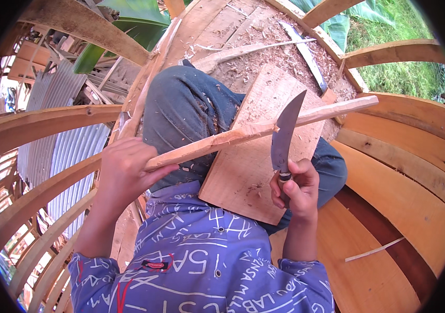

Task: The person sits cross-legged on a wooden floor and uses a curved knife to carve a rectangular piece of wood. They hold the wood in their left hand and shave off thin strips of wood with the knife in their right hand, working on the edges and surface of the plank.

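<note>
My left hand is closed round the near left end of a long, roughly hewn wooden stick. The stick slants up to the right, across my lap and over a flat wooden board that lies on my legs. In my right hand is a knife with a broad, dark, curved blade, gripped by its handle, point upward. The blade stands in front of the stick, near the stick's middle; whether it touches the wood I cannot tell.
A long machete-like blade lies among wood shavings on the planks ahead, near another rough stick. Curved wooden ribs rise on both sides, with planking at right. A thin strip lies there. Corrugated metal sheets show beyond the left ribs.
</note>
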The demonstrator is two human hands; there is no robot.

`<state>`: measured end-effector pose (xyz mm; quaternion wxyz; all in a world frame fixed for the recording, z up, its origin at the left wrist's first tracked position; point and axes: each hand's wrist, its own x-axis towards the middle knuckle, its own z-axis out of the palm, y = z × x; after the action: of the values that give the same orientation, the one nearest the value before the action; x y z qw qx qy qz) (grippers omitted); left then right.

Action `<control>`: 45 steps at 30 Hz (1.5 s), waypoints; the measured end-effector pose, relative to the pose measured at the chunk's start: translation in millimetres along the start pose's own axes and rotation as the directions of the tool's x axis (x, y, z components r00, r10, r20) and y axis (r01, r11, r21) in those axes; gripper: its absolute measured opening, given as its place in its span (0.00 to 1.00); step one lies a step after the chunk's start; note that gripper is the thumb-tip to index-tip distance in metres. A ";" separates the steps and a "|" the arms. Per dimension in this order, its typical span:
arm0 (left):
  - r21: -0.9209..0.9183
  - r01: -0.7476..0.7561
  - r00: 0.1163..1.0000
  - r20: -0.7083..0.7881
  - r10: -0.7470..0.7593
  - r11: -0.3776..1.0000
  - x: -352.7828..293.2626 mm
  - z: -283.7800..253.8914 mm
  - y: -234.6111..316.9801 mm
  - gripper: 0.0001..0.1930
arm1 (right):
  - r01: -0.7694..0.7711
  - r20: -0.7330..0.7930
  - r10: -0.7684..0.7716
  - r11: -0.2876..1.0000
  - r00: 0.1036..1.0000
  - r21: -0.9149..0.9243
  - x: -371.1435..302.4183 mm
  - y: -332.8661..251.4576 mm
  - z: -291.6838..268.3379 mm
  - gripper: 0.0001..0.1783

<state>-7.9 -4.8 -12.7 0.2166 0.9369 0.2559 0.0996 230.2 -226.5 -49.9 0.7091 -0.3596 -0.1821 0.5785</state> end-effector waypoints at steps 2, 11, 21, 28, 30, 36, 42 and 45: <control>0.014 0.001 1.000 0.020 -0.001 1.000 3.2 -0.6 -0.4 0.21 | -0.145 0.056 0.134 0.940 0.989 0.308 -6.7 3.7 4.7 0.17; 0.007 0.025 0.999 0.029 -0.025 1.000 -1.4 -0.3 0.1 0.21 | 0.347 -0.235 -0.481 0.826 0.845 -0.444 9.1 -19.8 14.1 0.20; 0.041 -0.004 0.998 0.065 0.002 0.999 -1.7 -1.9 -1.1 0.20 | 0.274 -0.309 -0.359 0.918 0.881 -0.286 3.6 -4.3 22.2 0.19; 0.034 -0.004 0.999 0.048 0.002 0.999 -1.6 -1.2 -0.8 0.20 | 0.446 0.299 -0.410 0.330 0.861 -0.832 16.3 -1.1 23.1 0.19; 0.029 0.011 0.998 0.065 -0.013 1.000 -1.9 -3.0 -0.2 0.20 | 0.373 -0.066 -0.514 0.700 0.855 -0.609 6.3 -5.1 28.4 0.18; 0.033 -0.030 0.999 0.026 0.029 0.999 -1.3 0.0 -2.3 0.20 | 0.211 -0.069 -0.367 0.669 0.928 -0.713 -1.8 9.8 20.1 0.18; 0.023 -0.002 0.999 0.039 0.001 1.000 -2.6 -0.9 0.0 0.20 | 0.192 -0.071 -0.262 0.841 0.962 -0.505 -0.3 5.8 27.1 0.18; 0.020 -0.009 0.999 0.035 0.009 1.000 -3.7 0.0 -2.1 0.20 | 0.074 -0.050 -0.085 0.978 0.995 -0.197 -0.7 6.5 25.6 0.18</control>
<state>-11.9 -5.1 -14.0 0.2114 0.9417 0.2488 0.0817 208.3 -219.0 -37.2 0.6978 -0.4365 -0.2316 0.5185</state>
